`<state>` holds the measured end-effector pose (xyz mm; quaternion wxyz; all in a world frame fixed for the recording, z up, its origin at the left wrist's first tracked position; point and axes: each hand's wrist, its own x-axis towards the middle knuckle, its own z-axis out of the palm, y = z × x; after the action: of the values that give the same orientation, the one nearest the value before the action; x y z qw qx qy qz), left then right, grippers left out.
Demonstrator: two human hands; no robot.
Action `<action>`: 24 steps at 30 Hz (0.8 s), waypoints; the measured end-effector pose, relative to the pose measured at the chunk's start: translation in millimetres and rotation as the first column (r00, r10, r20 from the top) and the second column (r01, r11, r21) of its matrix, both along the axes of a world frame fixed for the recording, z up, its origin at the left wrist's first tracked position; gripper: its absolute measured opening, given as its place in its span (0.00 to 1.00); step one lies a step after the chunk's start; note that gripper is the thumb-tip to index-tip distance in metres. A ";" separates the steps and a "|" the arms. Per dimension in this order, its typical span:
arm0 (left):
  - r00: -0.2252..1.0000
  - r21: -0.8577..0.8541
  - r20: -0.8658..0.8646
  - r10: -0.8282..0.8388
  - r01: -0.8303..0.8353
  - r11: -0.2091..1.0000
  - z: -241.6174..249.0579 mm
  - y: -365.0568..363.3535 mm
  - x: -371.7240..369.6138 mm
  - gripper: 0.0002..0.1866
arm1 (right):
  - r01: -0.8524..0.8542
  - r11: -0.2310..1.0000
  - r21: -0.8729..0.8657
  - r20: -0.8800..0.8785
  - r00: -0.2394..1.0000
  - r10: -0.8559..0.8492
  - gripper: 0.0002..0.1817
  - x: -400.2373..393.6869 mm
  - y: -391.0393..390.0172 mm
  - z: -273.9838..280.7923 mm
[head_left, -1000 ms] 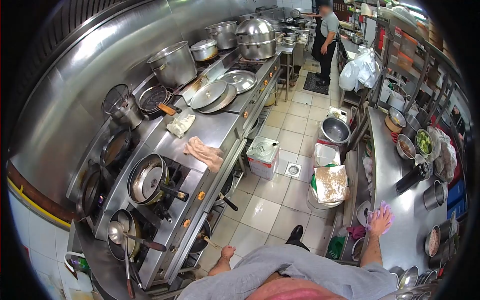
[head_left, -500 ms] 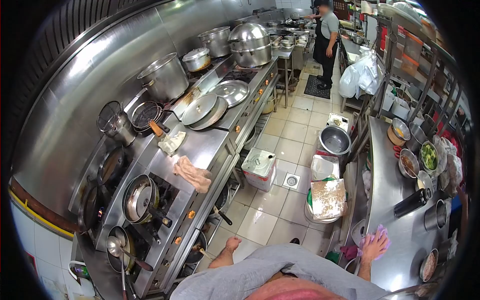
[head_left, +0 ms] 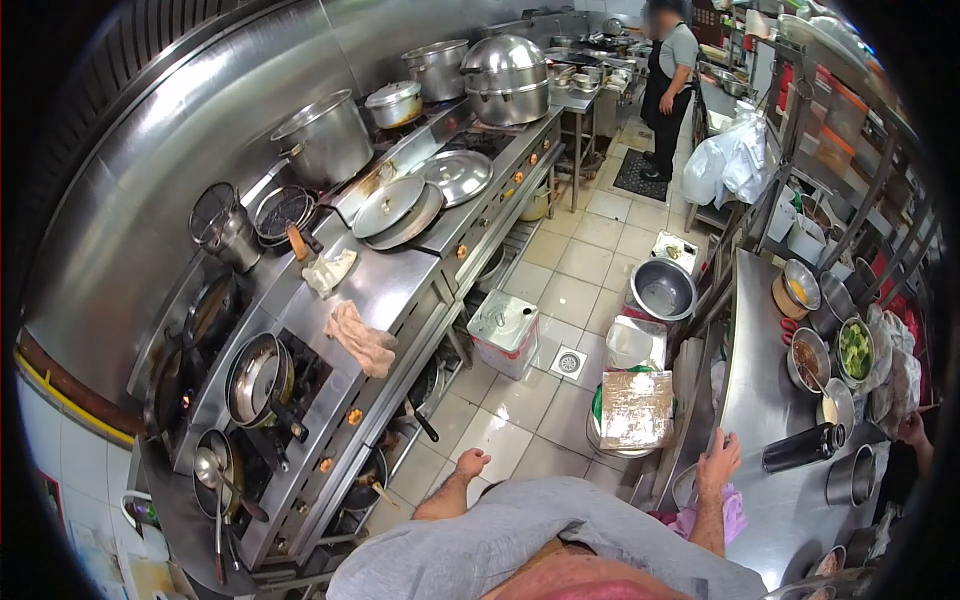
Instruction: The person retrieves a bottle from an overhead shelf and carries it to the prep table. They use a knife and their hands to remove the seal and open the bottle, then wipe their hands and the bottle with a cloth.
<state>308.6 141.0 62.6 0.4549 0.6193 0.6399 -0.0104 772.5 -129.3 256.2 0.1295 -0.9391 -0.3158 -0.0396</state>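
Observation:
My left hand [head_left: 473, 463] hangs over the floor tiles between the stove and the counter, fingers curled together with nothing visible in them. At the left edge of the steel counter [head_left: 750, 400], my right hand [head_left: 719, 460] has its fingers bent and slightly apart, and no object shows in it. A purple cloth [head_left: 727, 512] lies by my right wrist, partly hidden by the forearm. Farther right on the counter is a black cylinder [head_left: 803, 448] lying on its side. A pinkish cloth [head_left: 360, 338] rests on the stove's front edge.
A lidded tin [head_left: 503, 335], a cardboard-topped container [head_left: 637, 410] and a metal basin [head_left: 663, 290] stand on the floor. Bowls, including one of greens [head_left: 855, 348], line the counter. A person in an apron [head_left: 668, 85] stands at the back; another person's hand [head_left: 914, 428] shows at right.
My right hand has come off the purple cloth and moved up and left to the counter's edge. The person at the back has turned and lowered an arm. The view has shifted slightly.

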 end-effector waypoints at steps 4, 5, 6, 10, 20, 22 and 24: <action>0.994 -0.019 -0.028 0.109 -0.110 0.994 -7.4 -3.1 -25.9 0.27 | -0.005 0.995 -0.100 0.049 0.999 0.009 0.40 0.4 7.8 0.5; 0.989 -0.033 -0.027 0.146 -0.146 0.989 -9.2 -2.6 -31.7 0.27 | -0.011 0.995 -0.102 0.051 0.999 0.017 0.40 1.1 9.7 -0.1; 0.988 -0.035 -0.025 0.151 -0.152 0.988 -11.4 -3.7 -36.1 0.27 | 0.003 0.994 -0.112 0.051 0.999 0.003 0.40 1.5 10.9 -1.4; 0.981 -0.098 -0.086 0.176 -0.184 0.978 -15.7 -4.1 -39.4 0.26 | 0.056 0.990 -0.129 0.020 0.998 -0.053 0.43 0.0 14.7 2.6; 0.988 0.027 0.007 0.152 -0.152 0.988 -3.4 33.4 -8.0 0.25 | 0.084 0.986 -0.145 0.117 0.991 -0.067 0.49 3.4 17.5 -7.0; 0.989 0.008 0.033 0.141 -0.141 0.990 -0.3 44.5 -7.5 0.27 | 0.114 0.980 -0.164 0.082 0.991 -0.102 0.49 4.7 18.5 -7.4; 0.990 0.022 0.034 0.139 -0.139 0.990 -2.2 51.3 -11.2 0.27 | 0.123 0.981 -0.152 0.090 0.990 -0.110 0.48 5.1 18.9 -8.0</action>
<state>297.4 192.3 60.5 0.4572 0.5787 0.6742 0.0388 777.6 -110.4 248.2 0.0394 -0.9609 -0.2673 -0.0600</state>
